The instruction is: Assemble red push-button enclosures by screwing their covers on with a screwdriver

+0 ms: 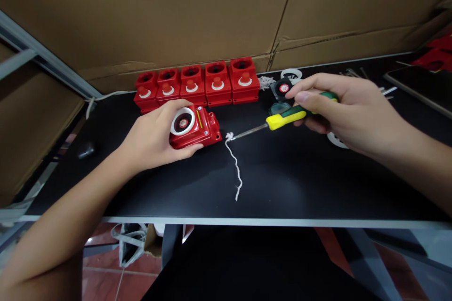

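Forearms [70, 216] slant inward, left hand [151, 138] around red housing [197, 130], right hand [348, 109] around screwdriver [279, 121].

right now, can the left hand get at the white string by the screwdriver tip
Probably not straight away: the left hand holds the red device and would likely have to let go first. Otherwise the way looks free: the white string trails uncovered from the tip of the screwdriver.

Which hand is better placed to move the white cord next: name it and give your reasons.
The right, I judge: the right hand holds the screwdriver, whose tip is at the bunched end of the white cord. The left hand is occupied, gripping the red housing.
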A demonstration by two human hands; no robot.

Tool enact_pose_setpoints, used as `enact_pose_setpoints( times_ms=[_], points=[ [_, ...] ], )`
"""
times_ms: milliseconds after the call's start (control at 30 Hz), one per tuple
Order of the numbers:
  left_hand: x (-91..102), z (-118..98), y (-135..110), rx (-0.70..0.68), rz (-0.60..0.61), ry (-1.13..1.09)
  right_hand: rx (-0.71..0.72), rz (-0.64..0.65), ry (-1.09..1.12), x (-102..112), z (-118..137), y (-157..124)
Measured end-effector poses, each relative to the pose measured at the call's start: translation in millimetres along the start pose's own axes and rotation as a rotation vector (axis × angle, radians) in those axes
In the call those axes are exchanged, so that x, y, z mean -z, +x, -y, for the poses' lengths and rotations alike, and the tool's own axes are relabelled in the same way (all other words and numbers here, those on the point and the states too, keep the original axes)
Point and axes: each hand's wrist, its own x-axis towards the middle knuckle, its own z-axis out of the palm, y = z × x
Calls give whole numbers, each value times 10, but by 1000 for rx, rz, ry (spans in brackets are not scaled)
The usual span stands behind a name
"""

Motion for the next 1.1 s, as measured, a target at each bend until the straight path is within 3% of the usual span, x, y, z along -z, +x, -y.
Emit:
enact_pose_setpoints(
  times_ms=[100,167,333,467,600,1100],
  points=[
    [40,-16,24,76,156,-8,-5,30,12,-30,12,-12],
    [38,-30,38,44,179,6,-23,65,-10,-49,20,-22],
    [37,-184,63,-210,-51,58,-56,157,-62,-85,-17,-27],
    [84,-396,60,-383,-78,-7,-63,215,-41,-113,-60,-37],
    [73,-466,41,-411,-73,-23,-58,254,-45,-142,-52,-59],
    [-71,-317,-11,-463,-117,-99,-94,265,-36,-164,6,-98]
  ],
)
